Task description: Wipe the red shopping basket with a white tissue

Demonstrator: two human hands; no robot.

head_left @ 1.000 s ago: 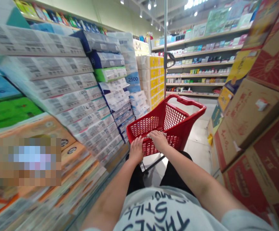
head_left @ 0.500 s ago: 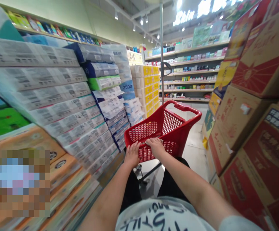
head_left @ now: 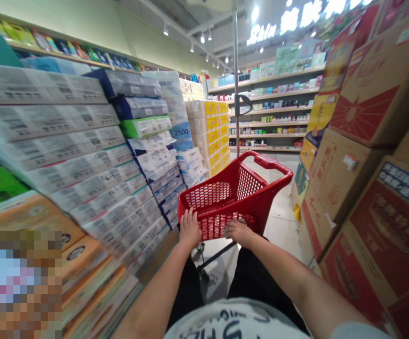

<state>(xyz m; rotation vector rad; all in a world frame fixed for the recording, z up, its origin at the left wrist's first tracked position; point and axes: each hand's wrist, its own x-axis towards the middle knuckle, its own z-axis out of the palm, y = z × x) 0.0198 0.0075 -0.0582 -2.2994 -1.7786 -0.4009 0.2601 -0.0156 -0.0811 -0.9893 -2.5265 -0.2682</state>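
A red shopping basket cart (head_left: 225, 207) with latticed sides stands right in front of me. My left hand (head_left: 189, 230) rests on its near left corner with the fingers spread. My right hand (head_left: 237, 233) is below the near rim, against or just in front of the lattice side. Its fingers are curled round something small and greyish, too small to make out. The cart's handle (head_left: 266, 162) is on the far side from me.
Stacked tissue packs (head_left: 101, 150) line the left, with orange packs (head_left: 94, 263) nearer. Cardboard cartons (head_left: 345, 174) are piled on the right. Beyond the cart are a metal pole (head_left: 236, 61) and stocked shelves (head_left: 271, 122). Pale floor (head_left: 282, 212) shows beside the cart.
My right hand has come down from the basket's near rim to lower on its side. My left hand stays at the corner. The view has shifted slightly.
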